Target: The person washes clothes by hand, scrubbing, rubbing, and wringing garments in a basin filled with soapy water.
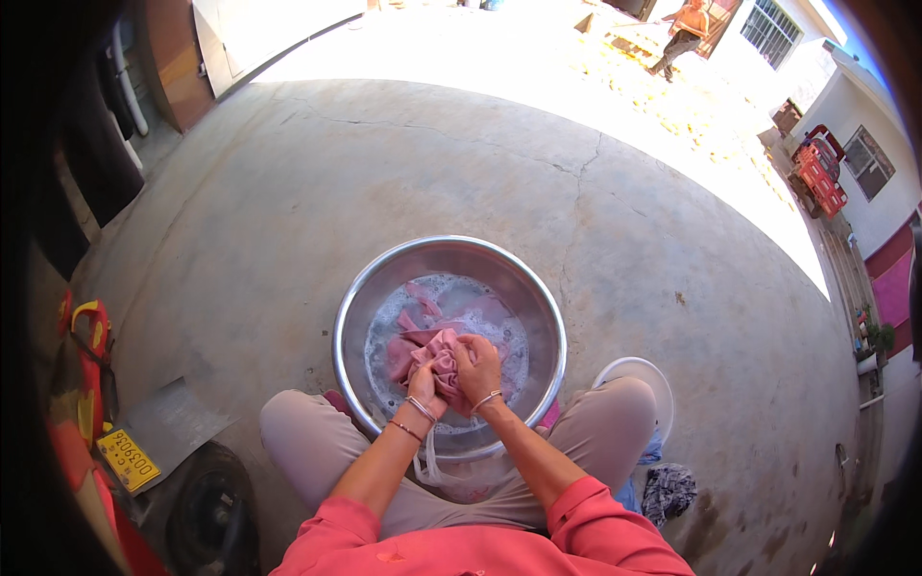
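A wide stainless steel basin [451, 243] stands on the floor between my knees, with sudsy water [461, 291] inside. Soaking in it is a pink cloth garment [441, 354], partly under the foam and partly bunched up above the surface. My left hand [426, 389] grips the bunched fabric from the lower left. On the right side of the same bunch, my right hand [477, 369] holds the folds with bent fingers. Both wrists carry bracelets. A whitish translucent strip, perhaps plastic, hangs at the basin's near rim [430, 461].
A white round basin [659, 381] sits by my right knee, near a dark patterned cloth bundle [668, 491]. At left stands a red vehicle with a wheel [212, 507] and yellow plate [128, 459]. A person [686, 36] stands far off, near a red cargo tricycle [819, 175].
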A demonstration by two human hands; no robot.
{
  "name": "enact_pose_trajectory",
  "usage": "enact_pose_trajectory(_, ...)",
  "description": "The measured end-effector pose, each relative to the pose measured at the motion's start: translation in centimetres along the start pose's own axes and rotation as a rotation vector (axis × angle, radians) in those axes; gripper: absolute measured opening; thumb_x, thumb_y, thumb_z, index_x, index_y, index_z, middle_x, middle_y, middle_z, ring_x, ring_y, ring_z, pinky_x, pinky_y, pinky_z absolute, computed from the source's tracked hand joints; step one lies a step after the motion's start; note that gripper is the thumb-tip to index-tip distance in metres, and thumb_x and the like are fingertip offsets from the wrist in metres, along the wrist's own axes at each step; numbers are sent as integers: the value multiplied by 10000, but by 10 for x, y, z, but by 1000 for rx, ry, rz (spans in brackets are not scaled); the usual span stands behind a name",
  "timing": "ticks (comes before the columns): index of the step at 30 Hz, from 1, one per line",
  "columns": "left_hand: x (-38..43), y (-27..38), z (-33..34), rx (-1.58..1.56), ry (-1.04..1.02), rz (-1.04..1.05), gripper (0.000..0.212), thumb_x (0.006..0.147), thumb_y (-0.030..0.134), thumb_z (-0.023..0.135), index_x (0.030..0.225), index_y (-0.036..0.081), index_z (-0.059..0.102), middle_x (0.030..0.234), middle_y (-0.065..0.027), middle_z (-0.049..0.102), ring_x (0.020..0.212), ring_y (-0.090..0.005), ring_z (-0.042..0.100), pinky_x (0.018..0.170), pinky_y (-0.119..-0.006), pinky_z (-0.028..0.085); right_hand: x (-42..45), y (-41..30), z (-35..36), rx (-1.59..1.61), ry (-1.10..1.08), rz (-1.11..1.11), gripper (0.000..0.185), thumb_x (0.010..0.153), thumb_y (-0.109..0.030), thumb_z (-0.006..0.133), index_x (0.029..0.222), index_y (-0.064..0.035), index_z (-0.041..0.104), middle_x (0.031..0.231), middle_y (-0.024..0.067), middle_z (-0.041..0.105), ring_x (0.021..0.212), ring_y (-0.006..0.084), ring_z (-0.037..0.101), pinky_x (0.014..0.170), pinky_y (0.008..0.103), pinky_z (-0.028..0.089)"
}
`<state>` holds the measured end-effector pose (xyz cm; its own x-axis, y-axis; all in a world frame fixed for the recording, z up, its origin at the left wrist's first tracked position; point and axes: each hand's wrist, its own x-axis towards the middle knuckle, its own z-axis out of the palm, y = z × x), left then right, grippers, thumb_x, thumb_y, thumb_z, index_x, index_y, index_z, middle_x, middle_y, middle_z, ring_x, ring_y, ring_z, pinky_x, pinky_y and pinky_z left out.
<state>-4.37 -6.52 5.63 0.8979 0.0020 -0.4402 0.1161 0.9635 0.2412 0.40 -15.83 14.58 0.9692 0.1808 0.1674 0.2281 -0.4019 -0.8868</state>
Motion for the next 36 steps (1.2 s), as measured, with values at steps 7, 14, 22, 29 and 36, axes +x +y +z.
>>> enact_pose_trajectory(7,1,8,-4,-72,-210,-6,242,942,176,394,1108,101,552,1091,-66,612,970,-206,614,835,-341,524,-45,-27,5,-51,-74,-213,125,805,-158,635,885,-63,636,771,95,596,788,264,546,709,370,421)
enact_pose_trajectory(14,-3,4,7,-179,-163,-62,319,957,319,378,1114,103,552,1036,-86,623,907,-212,623,819,-351,522,-1,7,11,187,18,68,124,808,-89,612,917,-42,648,872,106,637,856,256,557,783,340,426)
enact_pose_trajectory(22,-1,1,0,-89,-157,24,311,966,317,376,1083,99,565,1051,-72,622,918,-201,618,814,-354,520,-16,-12,14,-58,-27,-107,146,817,-126,598,932,-52,646,886,116,630,827,292,566,754,352,452)
enact_pose_trajectory(29,-13,9,37,-120,12,-92,218,934,248,476,1080,109,558,1006,-68,616,912,-201,622,805,-318,530,-21,-13,-2,94,-53,-130,130,805,-108,618,906,-30,637,955,118,621,912,271,567,826,343,422)
enact_pose_trajectory(36,-7,7,6,-13,-193,15,345,971,329,368,1160,97,538,1163,-78,583,1051,-225,579,890,-354,494,-16,-14,16,61,-17,-105,149,817,-153,616,918,-42,614,882,129,600,829,299,573,742,371,455)
